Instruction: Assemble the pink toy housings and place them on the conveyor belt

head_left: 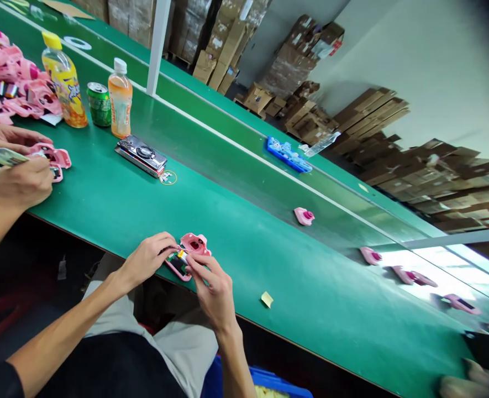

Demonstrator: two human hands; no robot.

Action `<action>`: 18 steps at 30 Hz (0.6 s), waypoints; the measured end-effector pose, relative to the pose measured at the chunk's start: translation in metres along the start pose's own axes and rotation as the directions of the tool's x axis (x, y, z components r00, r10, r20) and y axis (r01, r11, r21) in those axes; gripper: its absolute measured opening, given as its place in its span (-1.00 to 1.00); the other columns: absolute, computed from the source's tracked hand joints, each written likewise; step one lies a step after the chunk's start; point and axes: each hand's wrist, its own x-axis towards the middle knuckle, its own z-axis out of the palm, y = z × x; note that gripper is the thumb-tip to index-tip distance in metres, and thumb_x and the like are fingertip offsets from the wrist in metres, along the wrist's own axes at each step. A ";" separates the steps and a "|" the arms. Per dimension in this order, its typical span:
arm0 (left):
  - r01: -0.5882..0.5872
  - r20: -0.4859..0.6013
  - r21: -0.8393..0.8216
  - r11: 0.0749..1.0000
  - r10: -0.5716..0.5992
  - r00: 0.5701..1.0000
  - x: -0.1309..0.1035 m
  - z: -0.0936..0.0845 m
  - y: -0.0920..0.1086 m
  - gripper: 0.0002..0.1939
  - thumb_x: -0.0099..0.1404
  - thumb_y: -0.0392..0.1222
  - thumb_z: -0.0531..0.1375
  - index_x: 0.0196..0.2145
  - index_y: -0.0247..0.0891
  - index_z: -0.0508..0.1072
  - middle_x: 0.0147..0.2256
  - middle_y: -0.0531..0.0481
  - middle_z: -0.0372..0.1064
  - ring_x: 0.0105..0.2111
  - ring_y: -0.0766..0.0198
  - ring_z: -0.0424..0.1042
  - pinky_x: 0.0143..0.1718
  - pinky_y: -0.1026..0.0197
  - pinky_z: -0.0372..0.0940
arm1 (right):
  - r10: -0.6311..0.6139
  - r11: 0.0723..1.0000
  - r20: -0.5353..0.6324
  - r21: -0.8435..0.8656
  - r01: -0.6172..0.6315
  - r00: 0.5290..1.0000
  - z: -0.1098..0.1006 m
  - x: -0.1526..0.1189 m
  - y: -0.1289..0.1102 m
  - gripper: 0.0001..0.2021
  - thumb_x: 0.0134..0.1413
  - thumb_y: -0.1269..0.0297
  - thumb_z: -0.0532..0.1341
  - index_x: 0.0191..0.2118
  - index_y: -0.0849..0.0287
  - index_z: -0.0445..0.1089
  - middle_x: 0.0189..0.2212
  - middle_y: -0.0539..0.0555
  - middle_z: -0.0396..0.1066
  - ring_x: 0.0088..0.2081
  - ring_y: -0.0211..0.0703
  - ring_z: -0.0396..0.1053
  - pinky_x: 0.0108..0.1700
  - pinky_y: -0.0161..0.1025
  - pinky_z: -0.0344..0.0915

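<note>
In front of me a pink toy camera (195,243) lies opened at the table edge, its two shell halves apart and a green circuit board showing inside. Between my hands is a small silver battery (183,256) with a yellow end, over the open casing. My right hand (215,284) pinches the battery from the right with thumb and fingers. My left hand (150,258) reaches in from the left, fingertips closed at the battery's yellow end; whatever they pinch is too small to make out.
A co-worker's hands (24,174) hold another opened pink camera on the left. Beyond are a pile of pink casings (10,72), two bottles, a green can (99,105) and a dark boxy device (141,155). Pink cameras lie along the belt (244,160). A yellow paper scrap (267,299) lies right.
</note>
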 end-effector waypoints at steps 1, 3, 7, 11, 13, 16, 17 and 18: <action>0.005 -0.003 0.001 1.000 -0.005 1.000 0.001 0.002 0.001 -0.73 0.50 -0.19 0.05 -0.05 -0.22 0.54 -0.07 -0.08 0.47 -0.05 0.17 0.46 0.07 0.13 0.35 | 0.011 1.000 -0.020 0.006 -0.011 1.000 0.003 -0.003 -0.001 -0.70 0.35 0.40 0.19 0.07 -0.02 0.55 -0.10 0.11 0.54 -0.10 -0.14 0.53 -0.10 -0.25 0.56; -0.008 0.013 0.020 1.000 0.007 1.000 0.002 0.005 0.001 -0.72 0.50 -0.19 0.07 0.04 -0.17 0.51 -0.01 -0.06 0.45 -0.02 0.17 0.46 0.06 0.15 0.34 | 0.024 1.000 -0.042 0.018 -0.023 0.999 0.008 -0.009 -0.003 -0.68 0.34 0.44 0.18 0.08 -0.01 0.54 -0.10 0.11 0.54 -0.11 -0.16 0.53 -0.12 -0.27 0.57; -0.036 0.008 0.044 0.998 0.035 0.999 0.004 0.004 -0.002 -0.73 0.51 -0.23 0.06 -0.09 -0.19 0.58 -0.09 -0.04 0.47 -0.12 0.22 0.49 -0.02 0.20 0.38 | 0.006 1.000 -0.050 -0.016 -0.007 0.999 0.012 -0.014 -0.001 -0.68 0.33 0.47 0.19 0.07 0.03 0.54 -0.11 0.13 0.54 -0.09 -0.14 0.53 -0.06 -0.24 0.55; -0.095 0.073 0.134 0.986 0.085 0.994 0.005 0.005 -0.001 -0.71 0.48 -0.26 0.11 0.08 -0.13 0.51 0.00 -0.05 0.45 -0.01 0.15 0.45 0.06 0.11 0.35 | -0.005 1.000 -0.063 -0.006 0.005 0.998 0.012 -0.013 -0.001 -0.67 0.30 0.51 0.22 0.06 0.02 0.54 -0.11 0.11 0.56 -0.08 -0.16 0.52 -0.03 -0.24 0.53; -0.100 0.096 0.174 0.980 0.085 0.992 0.005 0.007 0.000 -0.71 0.49 -0.28 0.09 0.05 -0.11 0.53 -0.01 -0.05 0.45 -0.03 0.13 0.45 0.02 0.10 0.36 | 0.004 0.999 -0.059 0.032 -0.002 0.998 0.011 -0.012 -0.003 -0.66 0.29 0.53 0.22 0.06 0.02 0.54 -0.11 0.10 0.56 -0.08 -0.17 0.53 -0.04 -0.27 0.52; -0.027 0.028 0.110 0.994 0.024 0.999 0.004 0.009 0.000 -0.74 0.51 -0.27 0.07 -0.11 -0.22 0.58 -0.09 -0.05 0.48 -0.10 0.19 0.49 -0.04 0.17 0.36 | 0.005 1.000 -0.052 0.017 -0.004 0.999 0.008 -0.014 -0.002 -0.66 0.28 0.53 0.23 0.06 0.03 0.54 -0.11 0.10 0.55 -0.08 -0.18 0.52 -0.05 -0.28 0.52; -0.007 0.008 0.071 0.997 0.006 1.000 0.004 0.009 -0.001 -0.76 0.51 -0.27 0.08 -0.14 -0.24 0.57 -0.10 -0.04 0.49 -0.12 0.22 0.50 -0.05 0.20 0.35 | 0.002 1.000 -0.049 -0.009 -0.003 0.999 0.008 -0.016 -0.001 -0.66 0.28 0.53 0.23 0.06 0.03 0.54 -0.11 0.10 0.55 -0.09 -0.18 0.52 -0.05 -0.27 0.52; 0.004 -0.002 0.040 0.999 -0.004 1.000 0.004 0.009 -0.001 -0.77 0.51 -0.27 0.09 -0.17 -0.25 0.57 -0.12 -0.02 0.50 -0.13 0.24 0.50 -0.06 0.22 0.35 | -0.002 0.999 -0.044 -0.040 0.000 0.999 0.009 -0.018 0.001 -0.66 0.29 0.53 0.23 0.06 0.03 0.53 -0.12 0.11 0.54 -0.09 -0.17 0.52 -0.05 -0.26 0.52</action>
